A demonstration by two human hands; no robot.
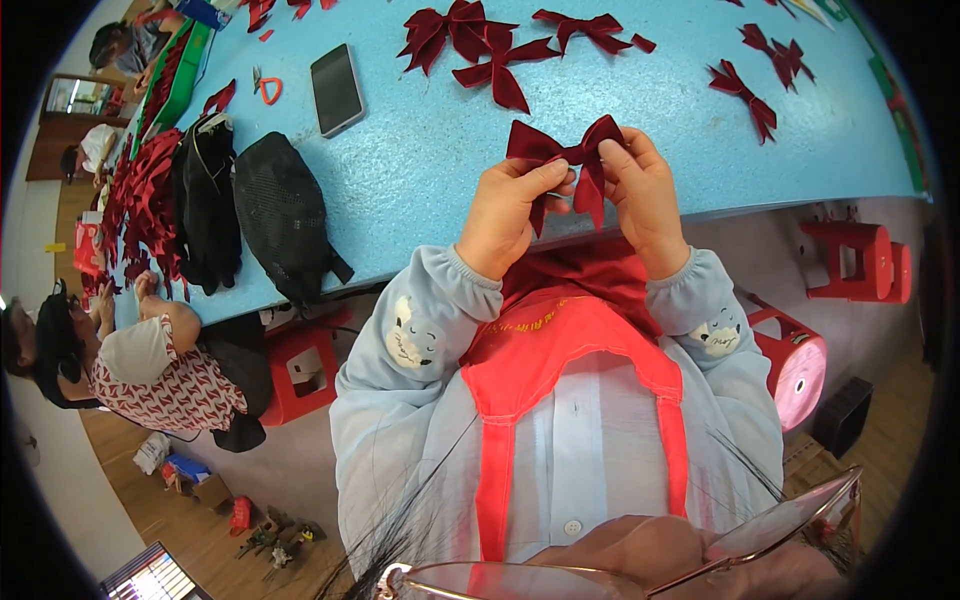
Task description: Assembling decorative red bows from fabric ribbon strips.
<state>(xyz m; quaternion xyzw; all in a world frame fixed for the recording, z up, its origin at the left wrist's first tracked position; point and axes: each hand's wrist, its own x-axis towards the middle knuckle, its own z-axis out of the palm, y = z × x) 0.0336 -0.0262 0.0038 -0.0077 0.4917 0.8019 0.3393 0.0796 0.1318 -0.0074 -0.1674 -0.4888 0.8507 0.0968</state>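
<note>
Holding up a dark red velvet bow [574,155] at the near edge of the blue table [430,165], the person pinches it from both sides: the left hand [505,215] has thumb and fingers closed by the knot, and the right hand [645,200] grips the right loop, thumb laid over its front. The ribbon tails hang between the hands, with the red apron [570,345] just below.

From where I stand, a broad stretch of blue surface runs ahead and to the right, giving both hands room as far as a cluster of loose bows [460,32] straight ahead and a few more off to the right.

The left is tighter. A black mesh pouch [280,215] reaches the near edge, a black zippered bag [208,200] beside it, then a heap of dark red ribbon pieces [145,200] and a green crate [185,85]. A smartphone [338,92] and orange-handled snips [270,92] lie farther up. A neighbour [170,385] (in a patterned top) sits at that end, and a red stool [773,352] stands near the person's right sleeve
</note>
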